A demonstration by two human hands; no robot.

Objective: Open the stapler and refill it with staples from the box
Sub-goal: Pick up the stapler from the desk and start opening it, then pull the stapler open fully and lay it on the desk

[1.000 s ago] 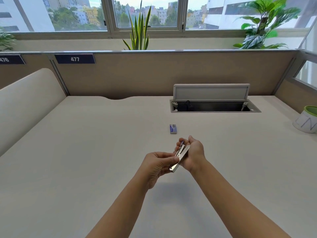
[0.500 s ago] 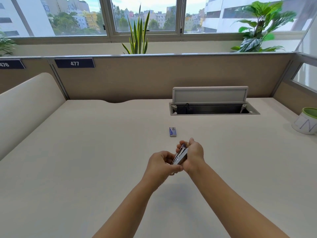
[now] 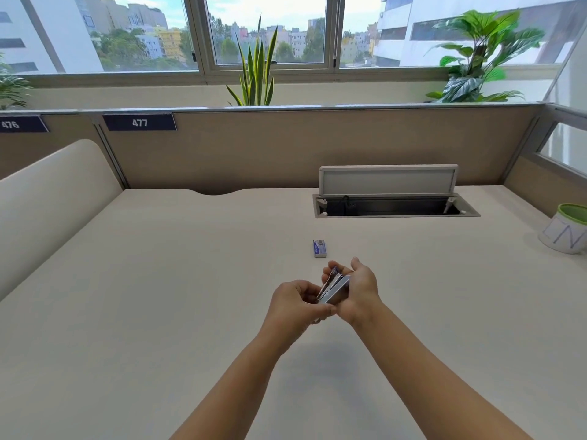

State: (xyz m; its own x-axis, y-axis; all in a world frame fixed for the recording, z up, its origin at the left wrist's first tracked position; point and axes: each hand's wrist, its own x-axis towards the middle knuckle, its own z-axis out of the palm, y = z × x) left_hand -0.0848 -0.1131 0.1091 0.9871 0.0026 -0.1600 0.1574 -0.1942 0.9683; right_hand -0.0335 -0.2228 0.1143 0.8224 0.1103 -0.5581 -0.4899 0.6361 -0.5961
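Observation:
A small silver stapler is held above the desk between both hands, its top part tilted slightly away from the base. My right hand cradles it from the right side. My left hand pinches its near end with thumb and fingers. The small blue staple box lies flat on the desk just beyond the hands, apart from them.
The beige desk is walled by partitions at the back and both sides. An open cable hatch with its lid raised sits at the back right. A white and green pot stands at the right edge.
The stapler has turned from a long diagonal pose to a more compact, end-on one between my hands. My left hand has closed in on its near end. The box has not moved.

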